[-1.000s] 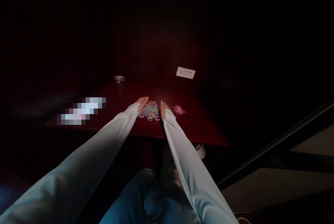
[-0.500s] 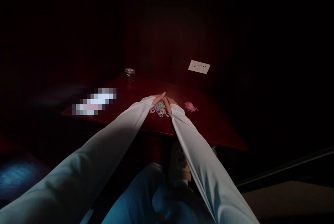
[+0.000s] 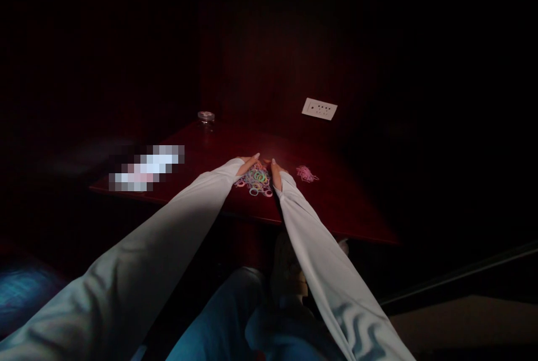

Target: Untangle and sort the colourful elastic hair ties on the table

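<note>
A loose pile of small colourful elastic hair ties (image 3: 258, 180), in pastel green, yellow, pink and purple, lies on the dark red table (image 3: 336, 204). My left hand (image 3: 247, 165) rests along the pile's far left side, its fingers stretched out. On the right side my right hand (image 3: 277, 172) curves round the heap with extended fingers. Both hands cup the pile from beyond, a small gap between their fingertips. Some of the lower fingers are hidden. To the right of my right hand sits a smaller heap of pink hair ties (image 3: 307, 174).
A small clear lidded jar (image 3: 205, 120) stands at the back left of the table. A blurred-out bright object (image 3: 147, 169) lies near the left edge. On the wall behind is a white power socket (image 3: 319, 109). My knees are below the table's front edge.
My hands have parted from touching fingertips and come slightly nearer to me. More of the colourful pile shows between them, and it has spread a little toward the front edge.
</note>
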